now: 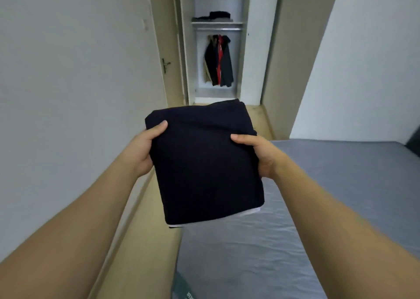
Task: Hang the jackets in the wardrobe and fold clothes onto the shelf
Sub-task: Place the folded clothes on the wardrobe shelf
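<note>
- Now carrying: folded dark garment at frame centre, held in the air between both hands, wardrobe well ahead at 12 o'clock.
- Left hand gripping the garment's 9 o'clock edge, thumb on top, fingers curled out of sight beneath.
- Right hand gripping the 3 o'clock edge the same way, thumb on top, fingers hidden under the cloth.
- Jackets hanging from the rail inside the wardrobe; shelf just above the rail, with dark clothes lying on it already.
- Likely step: taking the fold to that shelf. Best kept level, thumbs pressing down and fingers supporting from below, so the layers stay squared.
- Worth placing flat beside or on top of the dark clothes, sliding in far edge first, then drawing both hands out sideways without dragging the fold open.
- Risk: a pale layer peeking out at the 6 o'clock edge could slip loose if the grip slackens.
- Bed at 4 o'clock, just below the garment; door handle at 10 o'clock.
- Hard to tell: what kind of garment this is, how many layers the fold has, and how much free room the shelf offers.
- Wardrobe top and bottom cut off or blurred; green item at the 6 o'clock frame edge unreadable.
</note>
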Demonstrator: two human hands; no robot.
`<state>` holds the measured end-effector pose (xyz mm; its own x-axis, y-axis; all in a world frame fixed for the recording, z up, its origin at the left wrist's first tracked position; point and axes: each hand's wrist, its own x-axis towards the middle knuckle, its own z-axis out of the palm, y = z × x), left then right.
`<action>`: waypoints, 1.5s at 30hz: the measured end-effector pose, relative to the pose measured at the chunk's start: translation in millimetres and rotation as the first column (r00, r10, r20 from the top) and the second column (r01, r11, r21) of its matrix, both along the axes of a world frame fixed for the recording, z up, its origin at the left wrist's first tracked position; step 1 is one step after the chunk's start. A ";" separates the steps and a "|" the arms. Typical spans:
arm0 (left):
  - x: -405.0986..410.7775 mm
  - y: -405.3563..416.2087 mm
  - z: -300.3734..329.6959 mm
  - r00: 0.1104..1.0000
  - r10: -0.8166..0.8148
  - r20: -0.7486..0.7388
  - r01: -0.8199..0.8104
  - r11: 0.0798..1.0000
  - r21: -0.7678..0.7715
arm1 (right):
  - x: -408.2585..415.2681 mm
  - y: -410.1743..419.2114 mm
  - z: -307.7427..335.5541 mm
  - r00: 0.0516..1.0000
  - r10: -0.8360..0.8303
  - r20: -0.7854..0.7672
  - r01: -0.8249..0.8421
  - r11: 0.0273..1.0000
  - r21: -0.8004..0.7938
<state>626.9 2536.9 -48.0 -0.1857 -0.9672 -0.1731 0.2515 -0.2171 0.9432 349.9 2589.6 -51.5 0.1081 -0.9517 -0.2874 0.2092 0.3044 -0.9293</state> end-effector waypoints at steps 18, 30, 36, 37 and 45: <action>324.0 -65.4 172.4 0.612 -0.003 0.791 0.288 0.932 -0.219 | 298.0 -94.1 137.0 0.991 -0.044 -0.125 -0.010 0.916 -0.402; 279.7 -298.7 160.0 0.545 -0.034 0.838 0.443 0.860 -0.253 | 307.5 -313.9 125.2 0.982 -0.072 -0.177 -0.017 0.890 -0.456; 252.4 -470.4 178.7 0.528 0.150 0.836 0.453 0.783 -0.427 | 296.3 -464.0 154.0 0.977 -0.131 -0.168 0.047 0.901 -0.432; 248.0 -500.3 184.2 0.514 0.196 0.835 0.450 0.768 -0.456 | 294.0 -490.6 159.4 0.977 -0.138 -0.164 0.054 0.900 -0.433; 214.6 -742.6 186.7 0.544 0.341 0.766 0.417 0.682 -0.600 | 260.4 -723.7 162.8 0.959 -0.112 -0.259 0.007 0.928 -0.374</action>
<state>841.5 1794.3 138.7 -0.3790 -0.8351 0.3987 -0.6399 0.5477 0.5390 610.3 1866.0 111.2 0.0159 -0.9973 0.0715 -0.0589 -0.0723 -0.9956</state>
